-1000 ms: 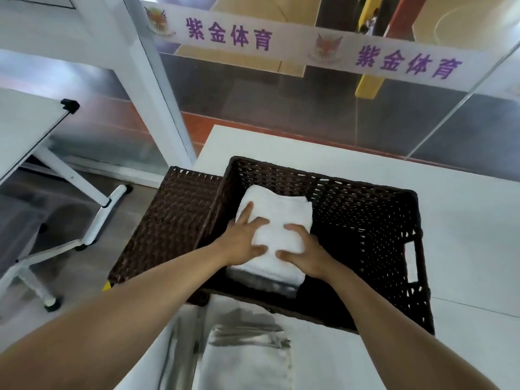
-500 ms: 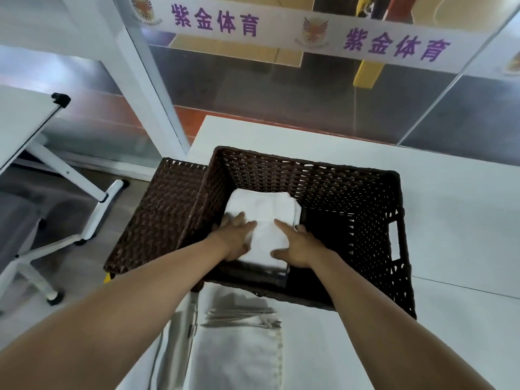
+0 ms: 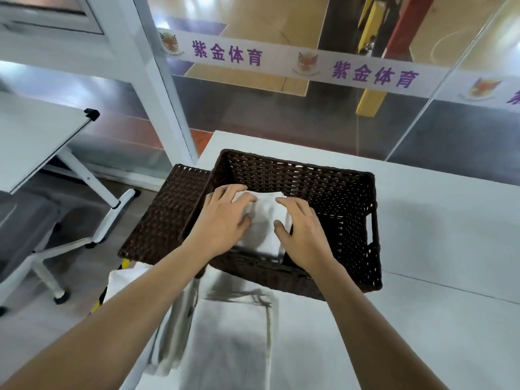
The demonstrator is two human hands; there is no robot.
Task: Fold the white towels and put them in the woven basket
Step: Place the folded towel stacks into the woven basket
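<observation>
The step in hand looks like the placing: a folded white terry towel (image 3: 263,220) is lying inside the dark brown woven rectangular basket (image 3: 323,192), against the basket's left wall and reaching from near its front wall toward its middle. The left hand (image 3: 225,220) is resting on the towel's left and far part, fingers spread and lightly bent over the cloth. The right hand (image 3: 302,232) is lying along the towel's right edge, fingers mostly straight and the thumb touching the cloth. Neither hand is pinching or closing round the towel; both are pressing down on it, as if seating and flattening it.

The towel's long axis is running from the basket's front wall toward its back wall, and its short sides are facing those two walls. The right half of the basket is showing only bare weave.

The basket is sitting on the white desk (image 3: 450,220) near its left edge, and a flat dark woven lid (image 3: 166,215) is leaning beside it, overhanging that edge. On the desk's near part, in front of the basket, a larger white towel (image 3: 230,347) is lying, folded only loosely, with more white cloth (image 3: 168,319) bunched at the left edge.

Judging from this, the next move calls for lifting both hands off without dragging the fold open, then drawing back over the front wall to the towel on the desk.
</observation>
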